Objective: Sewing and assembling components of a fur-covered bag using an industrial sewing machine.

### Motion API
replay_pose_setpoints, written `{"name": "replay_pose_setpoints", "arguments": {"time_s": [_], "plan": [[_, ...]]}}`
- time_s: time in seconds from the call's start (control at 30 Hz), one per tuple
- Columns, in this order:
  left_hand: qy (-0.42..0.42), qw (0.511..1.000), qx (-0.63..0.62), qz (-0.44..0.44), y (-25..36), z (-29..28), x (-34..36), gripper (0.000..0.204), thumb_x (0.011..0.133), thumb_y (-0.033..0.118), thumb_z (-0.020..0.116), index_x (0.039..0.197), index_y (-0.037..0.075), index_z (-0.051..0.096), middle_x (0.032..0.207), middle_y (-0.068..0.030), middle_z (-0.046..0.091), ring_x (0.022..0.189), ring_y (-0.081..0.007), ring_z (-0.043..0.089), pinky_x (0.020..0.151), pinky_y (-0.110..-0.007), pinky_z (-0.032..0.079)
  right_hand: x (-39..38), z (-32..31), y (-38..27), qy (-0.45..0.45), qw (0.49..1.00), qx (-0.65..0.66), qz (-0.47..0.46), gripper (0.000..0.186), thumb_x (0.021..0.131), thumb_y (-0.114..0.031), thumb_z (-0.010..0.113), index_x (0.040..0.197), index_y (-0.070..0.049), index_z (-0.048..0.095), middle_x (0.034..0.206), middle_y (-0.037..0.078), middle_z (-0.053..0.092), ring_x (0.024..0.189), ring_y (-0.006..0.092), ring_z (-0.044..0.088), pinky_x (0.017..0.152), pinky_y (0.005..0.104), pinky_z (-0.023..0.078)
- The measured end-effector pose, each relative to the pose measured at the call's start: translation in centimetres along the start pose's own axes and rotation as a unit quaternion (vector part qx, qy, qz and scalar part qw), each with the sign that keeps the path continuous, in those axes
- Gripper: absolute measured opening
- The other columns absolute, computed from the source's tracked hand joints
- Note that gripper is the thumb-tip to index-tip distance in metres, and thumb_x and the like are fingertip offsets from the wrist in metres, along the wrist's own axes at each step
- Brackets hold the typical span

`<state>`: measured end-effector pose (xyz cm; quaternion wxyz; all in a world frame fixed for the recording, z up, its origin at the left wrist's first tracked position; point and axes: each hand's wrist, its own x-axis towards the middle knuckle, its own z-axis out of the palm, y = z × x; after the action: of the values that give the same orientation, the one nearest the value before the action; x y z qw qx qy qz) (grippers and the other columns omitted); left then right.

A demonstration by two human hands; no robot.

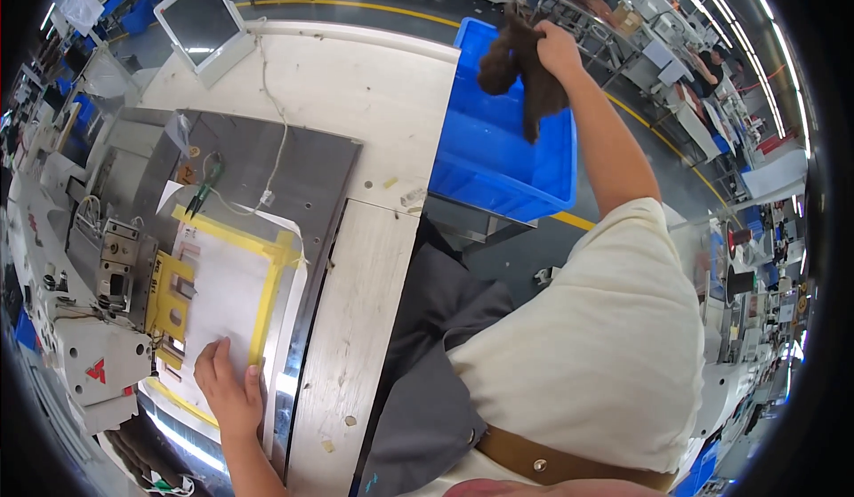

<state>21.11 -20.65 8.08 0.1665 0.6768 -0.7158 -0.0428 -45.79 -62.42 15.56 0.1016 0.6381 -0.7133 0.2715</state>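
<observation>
My right hand [559,50] is raised at the upper right, closed on a dark brown limp piece of material [538,84], either cloth or soft leather. The bunched piece hangs above a blue plastic crate [498,190]. My left hand [229,388] rests on a white sheet [233,292] edged with yellow tape, its fingers stretched out and holding nothing. Next to the sheet, a yellow template [174,308] with cut-out openings lies beside the metal head of a sewing machine [116,257]. Green-handled thread snips [210,181] lie just beyond the sheet.
A grey metal plate [311,155] sits on the pale worktable [356,70], with a cord running over it. At the far left corner stands a screen [200,17]. Dark brown material [147,457] lies below the machine. Another person [709,68] sits among machines far right.
</observation>
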Motion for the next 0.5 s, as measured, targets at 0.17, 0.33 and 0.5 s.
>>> {"name": "replay_pose_setpoints", "arguments": {"time_s": [0.17,0.33,0.5], "plan": [[-0.009,1.0,0.013,-0.022,0.3,0.2,0.1,0.055,0.101,0.041,0.054,0.136,-0.001,0.057,0.134,-0.0252,0.055,0.123,-0.0456,0.05,0.109,-0.055,0.037,1.0,8.5,6.7,-0.028,0.989,0.108,0.097,0.035,0.087,-0.008,0.057,0.119,-0.007,0.072,0.109,0.02,0.075,0.11,0.0348,0.07,0.096,0.042,0.052],[-0.017,0.998,0.029,-0.05,0.7,0.3,0.4,0.056,0.1,0.043,0.053,0.134,-0.002,0.057,0.132,-0.025,0.054,0.122,-0.0454,0.05,0.107,-0.055,0.038,-1.8,16.0,13.7,-0.003,0.931,0.245,0.269,0.037,0.088,-0.017,0.07,0.122,-0.002,0.071,0.113,0.018,0.075,0.106,0.0325,0.071,0.095,0.0415,0.053],[-0.029,0.997,0.038,-0.067,0.8,0.4,0.5,0.058,0.1,0.044,0.054,0.135,-0.003,0.057,0.13,-0.0249,0.053,0.121,-0.0453,0.049,0.106,-0.055,0.038,-9.4,20.9,17.4,-0.324,0.84,0.126,0.416,0.05,0.086,-0.033,0.078,0.121,0.003,0.07,0.109,0.021,0.074,0.099,0.036,0.073,0.081,0.0498,0.059]]}}
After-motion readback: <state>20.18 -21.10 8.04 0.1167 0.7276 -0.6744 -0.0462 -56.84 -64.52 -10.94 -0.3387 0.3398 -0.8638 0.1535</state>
